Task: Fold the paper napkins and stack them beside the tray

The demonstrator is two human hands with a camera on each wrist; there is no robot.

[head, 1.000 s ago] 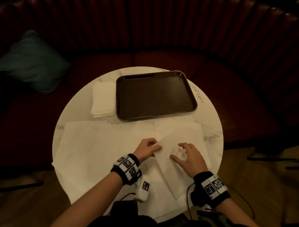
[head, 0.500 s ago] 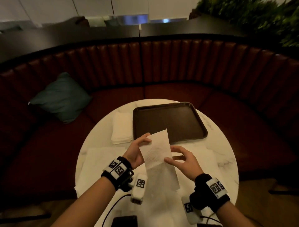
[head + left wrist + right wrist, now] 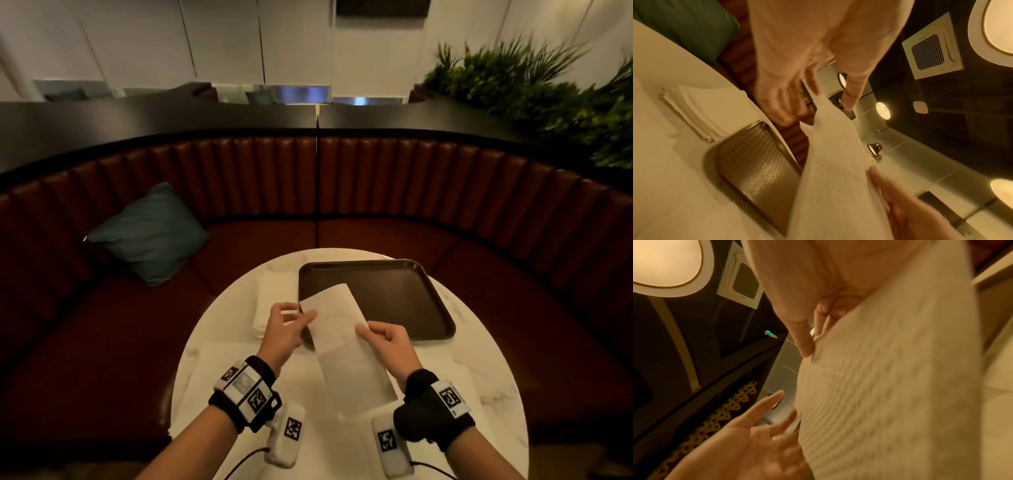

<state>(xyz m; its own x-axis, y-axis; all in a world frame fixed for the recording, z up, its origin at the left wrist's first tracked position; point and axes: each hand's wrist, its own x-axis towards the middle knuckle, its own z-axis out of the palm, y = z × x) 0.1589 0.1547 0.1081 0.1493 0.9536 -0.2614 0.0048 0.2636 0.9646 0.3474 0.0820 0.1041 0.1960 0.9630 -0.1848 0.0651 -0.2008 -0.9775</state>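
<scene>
A white paper napkin (image 3: 339, 329) hangs in the air over the near edge of the dark brown tray (image 3: 394, 291). My left hand (image 3: 291, 325) pinches its upper left corner, thumb in front and fingers behind. My right hand (image 3: 383, 339) pinches its right edge. In the left wrist view the napkin (image 3: 834, 170) runs from my left hand (image 3: 818, 97) down past the tray (image 3: 756, 159). In the right wrist view my right hand (image 3: 807, 345) has its thumb on the blurred napkin (image 3: 890, 386). A stack of folded napkins (image 3: 274, 294) lies left of the tray.
Several unfolded napkins (image 3: 233, 370) cover the near half of the round white marble table (image 3: 479, 377). A curved red-brown booth seat (image 3: 445, 240) wraps round the table, with a teal cushion (image 3: 150, 233) on its left. Plants (image 3: 548, 96) stand at the back right.
The napkin has been picked up off the table and now hangs upright between both hands. My right hand has closed on its right edge. The head view has tilted upward.
</scene>
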